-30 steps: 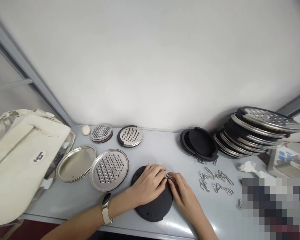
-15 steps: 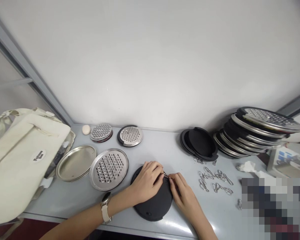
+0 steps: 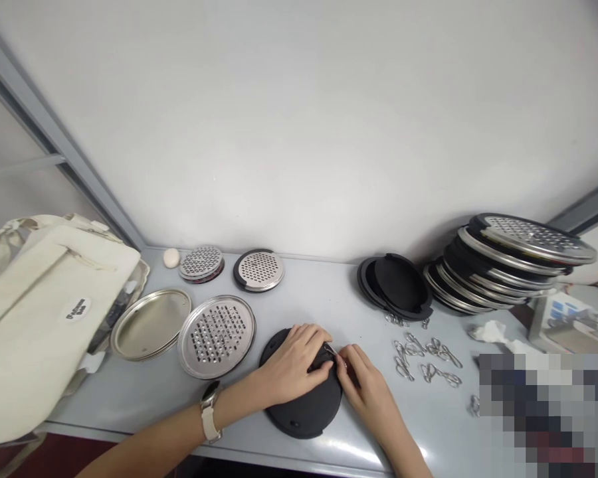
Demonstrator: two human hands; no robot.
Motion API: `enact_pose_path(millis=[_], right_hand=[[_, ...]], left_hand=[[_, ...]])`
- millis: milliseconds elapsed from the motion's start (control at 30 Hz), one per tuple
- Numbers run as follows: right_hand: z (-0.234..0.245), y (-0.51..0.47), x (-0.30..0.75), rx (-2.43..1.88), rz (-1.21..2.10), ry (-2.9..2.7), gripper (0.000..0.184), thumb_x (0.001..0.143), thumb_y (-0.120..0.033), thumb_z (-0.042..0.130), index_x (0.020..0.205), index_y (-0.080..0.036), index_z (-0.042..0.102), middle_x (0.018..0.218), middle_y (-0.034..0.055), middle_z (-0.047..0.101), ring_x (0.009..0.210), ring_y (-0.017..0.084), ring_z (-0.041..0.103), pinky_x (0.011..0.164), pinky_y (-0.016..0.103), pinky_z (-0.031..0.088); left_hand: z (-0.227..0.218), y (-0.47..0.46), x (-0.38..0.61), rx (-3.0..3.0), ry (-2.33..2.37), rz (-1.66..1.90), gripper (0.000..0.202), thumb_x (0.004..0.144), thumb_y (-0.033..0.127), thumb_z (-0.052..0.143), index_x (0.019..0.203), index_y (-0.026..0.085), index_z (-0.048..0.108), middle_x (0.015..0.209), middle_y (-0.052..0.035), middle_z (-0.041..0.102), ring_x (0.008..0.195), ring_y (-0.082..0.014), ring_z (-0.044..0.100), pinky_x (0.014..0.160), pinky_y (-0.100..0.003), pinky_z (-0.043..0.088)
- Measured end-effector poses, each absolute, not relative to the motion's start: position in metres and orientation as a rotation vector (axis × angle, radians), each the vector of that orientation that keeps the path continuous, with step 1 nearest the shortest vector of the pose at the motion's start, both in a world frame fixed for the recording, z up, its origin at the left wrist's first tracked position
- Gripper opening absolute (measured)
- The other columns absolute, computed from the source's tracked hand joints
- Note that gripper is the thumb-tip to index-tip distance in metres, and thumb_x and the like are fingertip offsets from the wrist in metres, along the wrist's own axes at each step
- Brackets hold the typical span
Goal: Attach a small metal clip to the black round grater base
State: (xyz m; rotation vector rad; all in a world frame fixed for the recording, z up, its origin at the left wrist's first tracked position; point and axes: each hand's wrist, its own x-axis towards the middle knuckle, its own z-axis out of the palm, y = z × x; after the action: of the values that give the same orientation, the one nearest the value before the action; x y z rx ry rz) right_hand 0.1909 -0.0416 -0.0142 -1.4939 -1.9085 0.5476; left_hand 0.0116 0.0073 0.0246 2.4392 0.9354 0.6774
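Observation:
A black round disc [image 3: 309, 408] with small holes near its rim lies on the table in front of me. My left hand [image 3: 294, 362] rests across its top, fingers bent over the far part and thumb apart from them, holding the disc down. At the disc's right edge my right hand [image 3: 361, 378] is closed in a pinch on a thin metal wire clip [image 3: 331, 349]. The clip reaches toward my left fingertips; its inner end is partly hidden. Several loose wire clips [image 3: 428, 348] lie to the right of my right hand.
Left of the disc lie a round grater plate [image 3: 216, 337] and plain metal discs [image 3: 152, 325]. Smaller grater discs [image 3: 259, 269] sit by the wall. Black rings [image 3: 396, 285] and a leaning grater stack [image 3: 508, 265] stand right; a cream bag [image 3: 54, 325] is far left.
My left thumb has moved apart from the fingers and down from the wire clip, showing more of it. My right hand keeps its pinch at the disc's edge.

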Motion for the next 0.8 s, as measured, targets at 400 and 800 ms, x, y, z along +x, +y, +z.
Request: enact_pose_path(millis=[400,800], right_hand=[[-0.0125,-0.0428,0.1903,-1.456,0.575,-1.945,0.019,0.099,-0.023,0.034,0.081,-0.023,0.041,0.073,-0.0007,0.05,0.063,0.016,0.053,0.06,0.027,0.043],[-0.0153,-0.044,0.1918,-1.484,0.613,-1.935,0.021,0.1,-0.027,0.033,0.08,-0.023,0.038,0.072,-0.0016,0.048,0.063,0.016,0.052,0.061,0.028,0.041]], left_hand=[[0.0298,0.0079,0.0108,2.472,0.815,0.628,0.029,0.09,0.015,0.053,0.118,0.022,0.048,0.112,-0.0039,0.06,0.106,-0.0184,0.055,0.095,-0.035,0.043],[0.0276,0.0078,0.0104,2.48,0.771,0.611,0.029,0.092,0.014,0.051,0.121,0.02,0.048,0.108,-0.0035,0.061,0.104,-0.017,0.055,0.095,-0.033,0.042]])
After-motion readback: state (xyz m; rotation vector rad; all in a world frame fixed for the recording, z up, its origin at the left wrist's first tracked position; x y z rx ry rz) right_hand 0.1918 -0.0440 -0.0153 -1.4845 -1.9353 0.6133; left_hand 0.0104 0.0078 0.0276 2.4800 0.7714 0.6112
